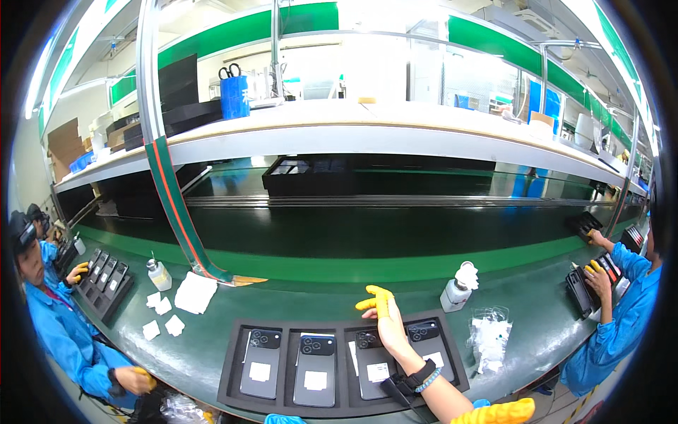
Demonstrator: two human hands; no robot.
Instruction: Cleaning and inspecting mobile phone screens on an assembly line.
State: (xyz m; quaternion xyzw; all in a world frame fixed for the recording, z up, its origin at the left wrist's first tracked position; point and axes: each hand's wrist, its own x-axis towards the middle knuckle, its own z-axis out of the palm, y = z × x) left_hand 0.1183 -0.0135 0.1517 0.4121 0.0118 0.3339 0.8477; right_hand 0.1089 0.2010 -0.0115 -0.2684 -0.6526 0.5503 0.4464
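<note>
Black tray (342, 381) on a green table (185, 360), each of four compartments holding a dark phone (315, 359); a clear bag of white pieces (489, 343) lies to its right. The right hand (388, 321) hovers above the phones, fingers loosely extended, grasping nothing. I cannot tell whether the left hand (496, 413), at the lower edge, grips anything

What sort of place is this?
Probably a factory workshop: a black rectangular tray of dark grey phones, a long glossy green worktop, and people in blue jackets working on either side.
</note>
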